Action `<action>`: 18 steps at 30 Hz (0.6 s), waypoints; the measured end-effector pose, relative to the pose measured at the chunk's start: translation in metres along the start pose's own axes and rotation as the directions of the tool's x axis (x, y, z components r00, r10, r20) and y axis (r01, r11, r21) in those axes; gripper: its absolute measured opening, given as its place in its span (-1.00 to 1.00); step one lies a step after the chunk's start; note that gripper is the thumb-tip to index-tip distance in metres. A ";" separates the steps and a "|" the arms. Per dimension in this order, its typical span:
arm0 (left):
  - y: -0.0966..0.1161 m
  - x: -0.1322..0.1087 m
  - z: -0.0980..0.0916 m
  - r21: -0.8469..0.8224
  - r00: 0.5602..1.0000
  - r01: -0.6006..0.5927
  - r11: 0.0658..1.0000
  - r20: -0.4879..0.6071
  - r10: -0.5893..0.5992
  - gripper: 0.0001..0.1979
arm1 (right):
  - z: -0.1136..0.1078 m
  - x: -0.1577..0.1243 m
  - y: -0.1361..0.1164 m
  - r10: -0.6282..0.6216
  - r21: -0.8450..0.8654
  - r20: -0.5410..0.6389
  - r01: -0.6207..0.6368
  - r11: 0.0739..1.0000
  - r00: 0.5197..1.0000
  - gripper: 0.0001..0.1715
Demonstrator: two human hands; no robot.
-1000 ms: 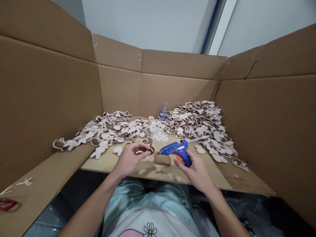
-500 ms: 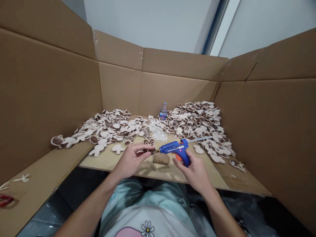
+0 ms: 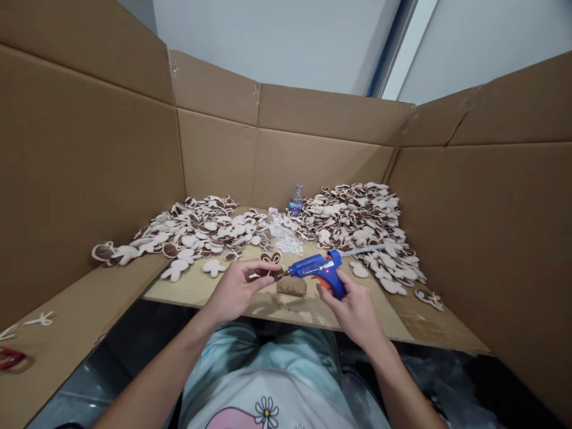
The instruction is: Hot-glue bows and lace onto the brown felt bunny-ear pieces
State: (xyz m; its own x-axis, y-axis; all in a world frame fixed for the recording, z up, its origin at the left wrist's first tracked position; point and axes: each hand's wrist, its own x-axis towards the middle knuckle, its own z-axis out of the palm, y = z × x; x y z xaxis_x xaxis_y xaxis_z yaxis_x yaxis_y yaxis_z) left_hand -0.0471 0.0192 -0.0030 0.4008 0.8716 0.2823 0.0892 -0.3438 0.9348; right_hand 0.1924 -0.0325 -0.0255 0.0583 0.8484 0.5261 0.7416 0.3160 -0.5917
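Observation:
My right hand [image 3: 353, 301] is wrapped round the handle of a blue glue gun [image 3: 315, 266] with an orange trigger and a lit red light. A pale glue stick [image 3: 363, 249] juts from its back end. The nozzle points left and meets the fingertips of my left hand [image 3: 239, 289]. Those fingers pinch a brown felt piece with pale cord [image 3: 270, 258], bunny-shaped as far as it shows; my fingers cover part of it. Just under the nozzle a small brown block [image 3: 292, 287] lies on the board.
Piles of white and brown bunny-shaped pieces lie at left [image 3: 196, 229] and right [image 3: 357, 214]. Between them are a water bottle [image 3: 295, 201] and white cord pieces [image 3: 286, 239]. Cardboard walls [image 3: 322, 161] enclose the board. Red-handled scissors [image 3: 9, 358] lie far left.
Very little differs. The glue gun has tilted slightly, and its nozzle stays at my left fingertips. Both hands keep their hold.

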 end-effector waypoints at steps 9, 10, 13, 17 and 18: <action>0.000 0.001 -0.001 0.011 1.000 0.000 1.000 0.000 0.000 -0.79 | 0.000 0.000 -0.002 -0.026 -0.037 -0.043 0.025 0.999 0.999 -0.73; 0.000 0.001 -0.001 0.012 1.000 0.002 1.000 0.000 -0.002 -0.79 | 0.000 0.000 -0.001 -0.027 -0.041 -0.046 0.026 0.999 0.999 -0.73; 0.000 0.000 -0.001 0.008 1.000 0.004 1.000 0.001 -0.004 -0.78 | -0.001 -0.001 0.000 -0.032 -0.052 -0.051 0.030 0.998 0.998 -0.74; 0.000 -0.001 0.000 -0.001 1.000 0.000 1.000 -0.001 0.000 -0.78 | -0.001 -0.001 0.000 -0.040 -0.055 -0.062 0.036 0.998 0.997 -0.74; 0.000 0.000 0.000 -0.002 1.000 0.001 1.000 -0.002 -0.001 -0.78 | -0.001 -0.001 -0.001 -0.043 -0.060 -0.065 0.039 0.997 0.997 -0.75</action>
State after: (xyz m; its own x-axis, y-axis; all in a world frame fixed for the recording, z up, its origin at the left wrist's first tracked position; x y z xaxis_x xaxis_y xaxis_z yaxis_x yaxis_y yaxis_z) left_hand -0.0474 0.0187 -0.0028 0.3991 0.8725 0.2820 0.0878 -0.3425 0.9354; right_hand 0.1927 -0.0338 -0.0246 0.0695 0.8047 0.5896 0.7819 0.3231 -0.5332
